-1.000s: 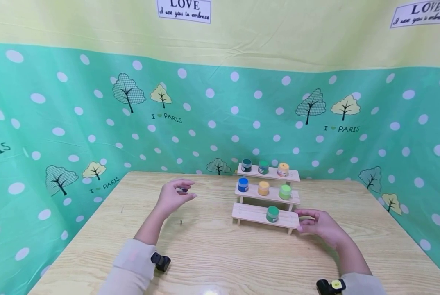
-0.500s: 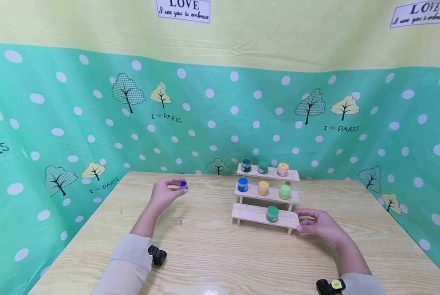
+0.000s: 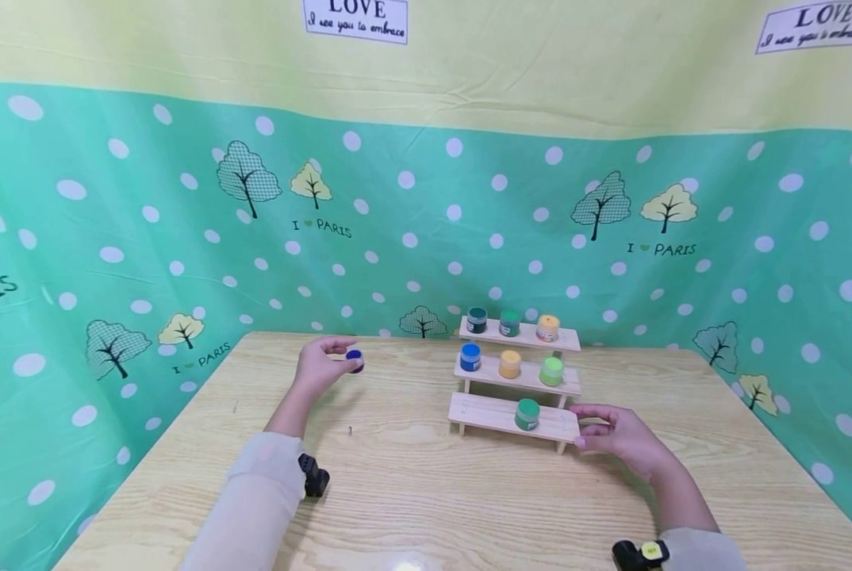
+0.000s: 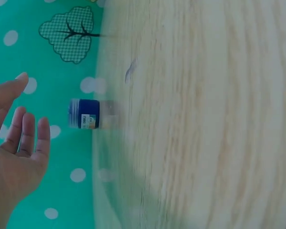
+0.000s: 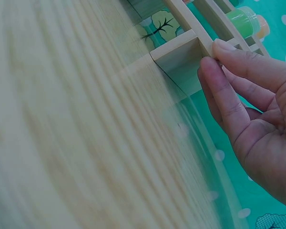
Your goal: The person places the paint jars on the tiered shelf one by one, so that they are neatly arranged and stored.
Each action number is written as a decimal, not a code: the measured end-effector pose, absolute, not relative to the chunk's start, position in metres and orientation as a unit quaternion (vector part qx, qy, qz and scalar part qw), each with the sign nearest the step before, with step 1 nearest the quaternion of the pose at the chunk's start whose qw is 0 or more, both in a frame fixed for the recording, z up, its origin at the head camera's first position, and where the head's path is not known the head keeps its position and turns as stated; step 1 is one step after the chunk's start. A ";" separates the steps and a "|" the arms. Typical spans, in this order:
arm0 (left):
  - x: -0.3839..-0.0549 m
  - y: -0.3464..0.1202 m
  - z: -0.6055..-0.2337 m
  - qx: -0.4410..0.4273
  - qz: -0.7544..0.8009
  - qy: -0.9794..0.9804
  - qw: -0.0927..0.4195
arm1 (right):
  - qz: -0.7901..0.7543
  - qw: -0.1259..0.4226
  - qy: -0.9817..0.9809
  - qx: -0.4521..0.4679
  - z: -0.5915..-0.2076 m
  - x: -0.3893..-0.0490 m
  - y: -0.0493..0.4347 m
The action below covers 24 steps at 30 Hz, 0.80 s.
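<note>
A small paint jar (image 3: 355, 362) with dark blue paint stands upright on the table, left of the shelf. My left hand (image 3: 319, 369) is beside it, thumb and fingers spread; in the left wrist view a gap separates the hand (image 4: 19, 152) from the jar (image 4: 88, 114). My right hand (image 3: 626, 440) pinches the right end of the lowest step of a three-step wooden display shelf (image 3: 486, 415). The right wrist view shows the thumb and forefinger on the corner of that board (image 5: 193, 31). A green paint jar (image 3: 527, 414) sits on the lowest step.
On the middle step stand a blue jar (image 3: 470, 357), an orange jar (image 3: 509, 364) and a light green jar (image 3: 551, 371). The top step holds a dark teal jar (image 3: 477, 320), a green jar (image 3: 509, 323) and a pale orange jar (image 3: 548, 327). A polka-dot curtain (image 3: 426, 206) hangs behind the table.
My left hand, earlier around the dark blue jar, has drawn back left and its fingers have parted from it, so the jar shows more. The right hand and shelf stay put.
</note>
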<state>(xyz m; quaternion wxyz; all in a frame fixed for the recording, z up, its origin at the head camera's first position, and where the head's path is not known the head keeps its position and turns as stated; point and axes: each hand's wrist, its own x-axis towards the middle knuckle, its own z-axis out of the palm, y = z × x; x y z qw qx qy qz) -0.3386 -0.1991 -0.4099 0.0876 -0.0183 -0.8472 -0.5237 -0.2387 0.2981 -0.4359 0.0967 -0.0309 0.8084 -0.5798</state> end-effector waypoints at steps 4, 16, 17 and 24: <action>-0.344 -0.201 -0.413 -0.009 -0.525 -0.848 0.073 | -0.580 0.097 0.808 -0.030 -0.436 -0.238 0.297; -0.361 -0.206 -0.424 -0.003 -0.504 -0.863 0.026 | -0.588 0.107 0.800 -0.042 -0.438 -0.239 0.301; -0.363 -0.206 -0.425 -0.001 -0.503 -0.864 0.024 | -0.588 0.108 0.800 -0.044 -0.438 -0.240 0.301; -0.374 -0.208 -0.436 0.002 -0.504 -0.863 0.027 | -0.581 0.105 0.806 -0.037 -0.437 -0.241 0.300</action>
